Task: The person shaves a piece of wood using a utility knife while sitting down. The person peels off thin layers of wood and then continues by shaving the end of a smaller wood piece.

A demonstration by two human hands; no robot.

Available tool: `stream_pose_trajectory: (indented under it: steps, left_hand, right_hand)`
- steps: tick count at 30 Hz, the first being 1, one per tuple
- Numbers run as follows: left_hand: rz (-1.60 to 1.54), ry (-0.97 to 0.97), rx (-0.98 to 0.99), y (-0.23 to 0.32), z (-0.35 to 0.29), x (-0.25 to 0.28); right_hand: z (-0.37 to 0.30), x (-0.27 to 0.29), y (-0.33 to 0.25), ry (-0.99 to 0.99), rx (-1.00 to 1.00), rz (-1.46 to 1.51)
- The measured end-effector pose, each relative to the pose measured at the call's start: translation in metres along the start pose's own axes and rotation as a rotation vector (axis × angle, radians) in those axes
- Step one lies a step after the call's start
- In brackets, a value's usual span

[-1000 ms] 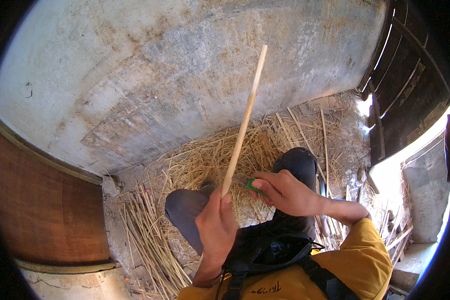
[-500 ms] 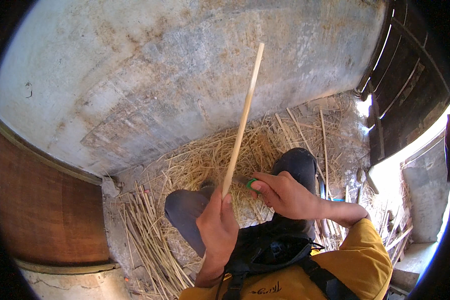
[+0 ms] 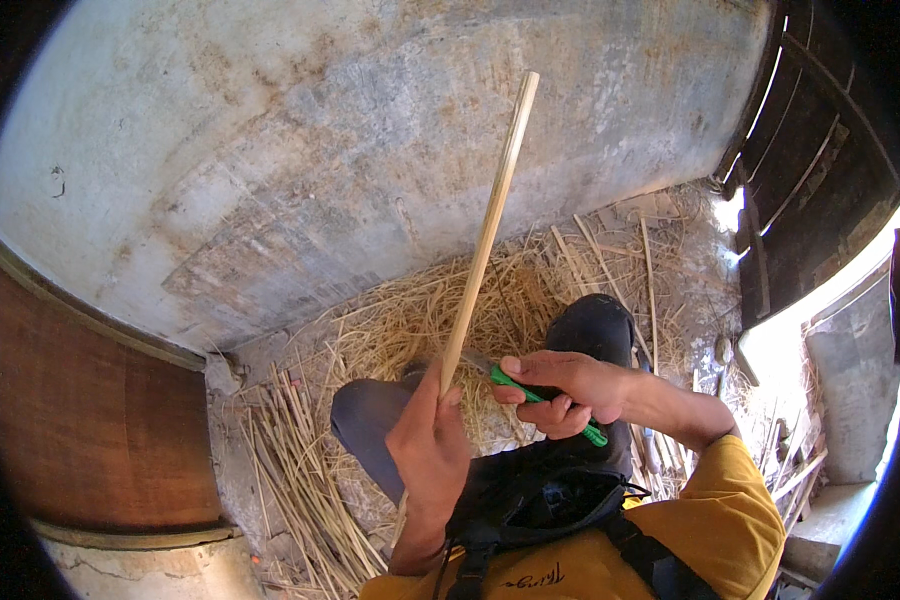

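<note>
A long pale strip of split bamboo (image 3: pixel 486 235) stands tilted up in front of me, its far end leaning slightly right. My left hand (image 3: pixel 428 440) is closed around its lower part, thumb on the near side. The bamboo's bottom end comes out below along my wrist. In my right hand (image 3: pixel 570 390) is a knife (image 3: pixel 511 384) with a green handle, gripped in closed fingers. Its blade (image 3: pixel 477 360) points left toward the bamboo just above my left hand; whether the edge touches the strip I cannot tell.
Thin shavings (image 3: pixel 410 315) cover the ground between my knees and the grey wall (image 3: pixel 370 150). A bundle of split strips (image 3: pixel 305 480) lies to my left beside a brown wooden panel (image 3: pixel 90 410). An unzipped black bag (image 3: pixel 550 505) rests at my waist.
My right hand has turned, so the green knife handle now shows along its length. The bamboo strip has risen a little and its top has shifted slightly right.
</note>
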State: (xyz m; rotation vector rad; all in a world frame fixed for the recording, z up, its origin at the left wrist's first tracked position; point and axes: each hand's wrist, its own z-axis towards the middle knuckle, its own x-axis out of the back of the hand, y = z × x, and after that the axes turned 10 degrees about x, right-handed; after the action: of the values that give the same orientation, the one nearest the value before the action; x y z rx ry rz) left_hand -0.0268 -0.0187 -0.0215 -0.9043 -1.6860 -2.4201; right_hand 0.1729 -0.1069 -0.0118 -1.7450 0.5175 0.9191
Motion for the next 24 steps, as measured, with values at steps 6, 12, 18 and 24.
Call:
stream_pose_trajectory:
  steps: [6,12,18,24]
  left_hand:
    - [-0.033,-0.031,-0.071,-0.001,0.005,0.004]
    - [-0.038,-0.062,-0.03,0.002,0.009,0.001]
    - [0.012,0.031,-0.191,-0.008,0.011,-0.007]
    - [-0.041,-0.042,-0.064,0.007,0.01,0.003]
  right_hand:
    - [0.0,-0.001,0.006,0.0,0.015,0.107]
    - [-0.005,-0.01,0.011,0.036,0.1,0.09]
    - [-0.01,-0.018,0.009,-0.018,0.061,0.289]
    - [-0.009,-0.019,0.015,0.069,0.236,-0.091]
